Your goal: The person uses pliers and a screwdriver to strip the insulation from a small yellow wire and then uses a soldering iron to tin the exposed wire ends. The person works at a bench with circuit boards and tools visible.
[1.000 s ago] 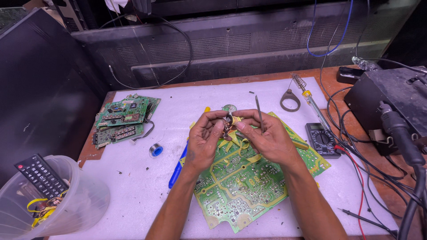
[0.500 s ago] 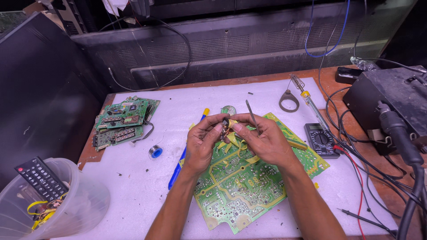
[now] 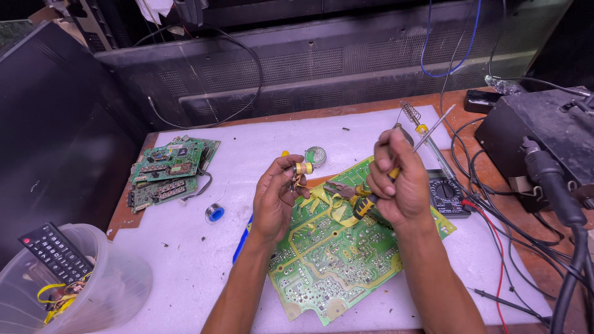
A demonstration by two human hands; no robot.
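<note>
Holding a small yellow-wound coil (image 3: 302, 168) pinched at its fingertips, my left hand (image 3: 278, 198) hovers just above the near edge of the large green circuit board (image 3: 334, 260) on the counter (image 3: 185, 260). My right hand (image 3: 399, 185) has its grip closed around a soldering iron (image 3: 427, 133), tip raised and pointing away, well apart from the coil. A multimeter (image 3: 447, 195) lies just beside the board.

White mat (image 3: 185, 260) as landmark. 2 small boards (image 3: 167, 173) stacked at its left edge. Solder spool (image 3: 215, 213) just right of them. Round tin (image 3: 315, 156) mid-mat, toward the back. Multimeter (image 3: 447, 196) at its right edge. Plastic tub (image 3: 93, 291) with remote (image 3: 52, 253) off its front-left corner.
</note>
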